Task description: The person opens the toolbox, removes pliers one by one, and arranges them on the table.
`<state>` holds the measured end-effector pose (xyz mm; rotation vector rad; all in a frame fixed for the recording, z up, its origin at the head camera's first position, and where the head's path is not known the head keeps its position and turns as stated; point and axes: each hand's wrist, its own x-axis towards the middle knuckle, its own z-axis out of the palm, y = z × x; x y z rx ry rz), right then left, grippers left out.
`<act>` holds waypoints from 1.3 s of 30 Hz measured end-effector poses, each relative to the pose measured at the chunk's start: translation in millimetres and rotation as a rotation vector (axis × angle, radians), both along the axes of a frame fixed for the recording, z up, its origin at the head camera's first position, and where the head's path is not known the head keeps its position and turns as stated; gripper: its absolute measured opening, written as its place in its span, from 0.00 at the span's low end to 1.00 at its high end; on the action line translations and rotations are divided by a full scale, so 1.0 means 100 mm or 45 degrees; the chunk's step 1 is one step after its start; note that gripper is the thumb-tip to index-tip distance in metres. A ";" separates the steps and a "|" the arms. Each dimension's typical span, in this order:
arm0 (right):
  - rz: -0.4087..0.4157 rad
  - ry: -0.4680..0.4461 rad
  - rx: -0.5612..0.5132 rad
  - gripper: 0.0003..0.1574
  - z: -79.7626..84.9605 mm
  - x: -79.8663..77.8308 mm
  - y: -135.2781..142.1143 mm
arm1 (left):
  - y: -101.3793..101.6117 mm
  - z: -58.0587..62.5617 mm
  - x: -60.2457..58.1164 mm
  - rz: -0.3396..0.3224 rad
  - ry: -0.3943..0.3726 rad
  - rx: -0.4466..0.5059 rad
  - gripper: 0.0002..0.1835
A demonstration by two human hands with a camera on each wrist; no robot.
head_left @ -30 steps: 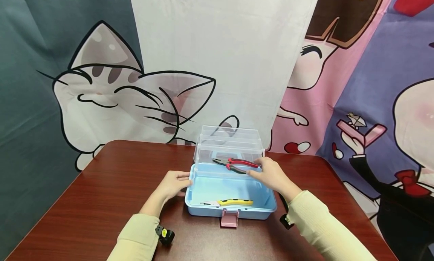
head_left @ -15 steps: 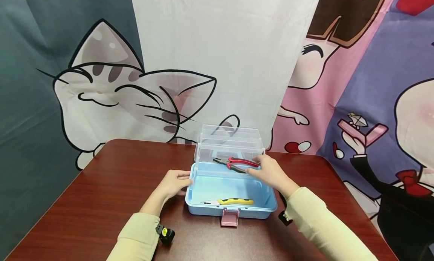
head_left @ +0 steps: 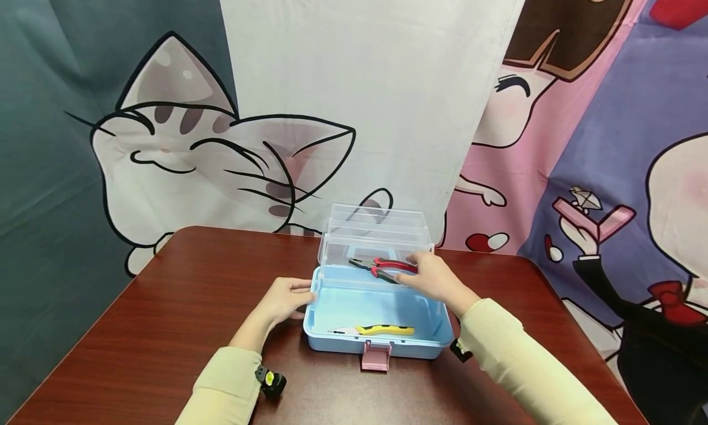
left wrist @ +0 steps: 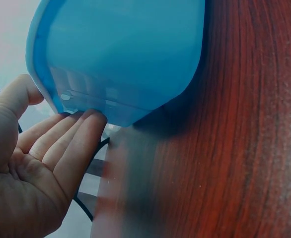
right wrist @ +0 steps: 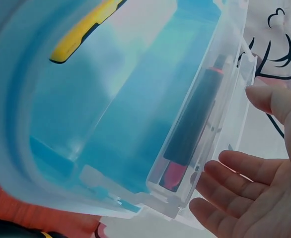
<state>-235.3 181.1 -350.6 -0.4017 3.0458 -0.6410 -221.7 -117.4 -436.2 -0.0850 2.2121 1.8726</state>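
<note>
Head view: light-blue toolbox [head_left: 338, 344] open on a red-brown wooden table [head_left: 232, 271], pink latch [head_left: 376, 356] hanging at its front, clear lid [head_left: 376, 219] raised at the back. Red-and-black pliers [head_left: 380, 268] on a clear tray [head_left: 343, 282] at the box's rear, nose pointing to the left. Right hand [head_left: 434, 277] at the handle ends, thumb and fingers about them; from where I stand, contact is hard to judge. Yellow-and-black-handled tool [head_left: 385, 330] flat on the box floor near the front wall. Left hand [head_left: 282, 299] at the left end of the box. Both sleeves cream, a small black device at each wrist. Cartoon-printed backdrop [head_left: 348, 69] behind, a smiling cat at left.

Left wrist view: left hand's fingers nearly straight, tips against the blue end wall, thumb set against the rim. Wood grain close beside the box.

Right wrist view: right hand loose, palm showing, thumb well apart from the fingers, nothing visibly clasped. Dark grip with a red end in the clear tray just beside the fingertips, matching the pliers' colours. Yellow handle at the upper left, over the blue floor.
</note>
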 end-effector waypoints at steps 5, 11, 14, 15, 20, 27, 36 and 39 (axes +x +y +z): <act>0.008 -0.014 0.020 0.36 -0.02 -0.02 -0.02 | 0.00 0.00 0.00 0.003 0.002 -0.017 0.20; 0.001 -0.028 0.062 0.37 -0.03 -0.05 -0.04 | 0.00 0.00 0.00 0.001 0.003 -0.006 0.20; -0.007 -0.044 0.086 0.38 -0.03 -0.06 -0.06 | 0.00 0.01 0.00 -0.001 0.001 -0.005 0.20; -0.011 -0.051 0.092 0.38 -0.03 -0.07 -0.06 | 0.00 0.01 0.00 -0.002 -0.001 -0.004 0.20; -0.005 -0.058 0.125 0.36 -0.04 -0.11 -0.10 | 0.00 0.01 0.00 -0.003 -0.004 -0.009 0.21; 0.009 -0.045 0.145 0.35 -0.07 -0.14 -0.13 | 0.00 0.02 0.01 -0.006 0.003 -0.014 0.21; -0.002 -0.063 0.153 0.37 -0.08 -0.18 -0.16 | 0.00 0.03 0.01 -0.008 0.006 -0.031 0.21; -0.006 -0.077 0.152 0.37 -0.08 -0.20 -0.17 | 0.00 0.04 0.01 -0.008 0.007 -0.032 0.21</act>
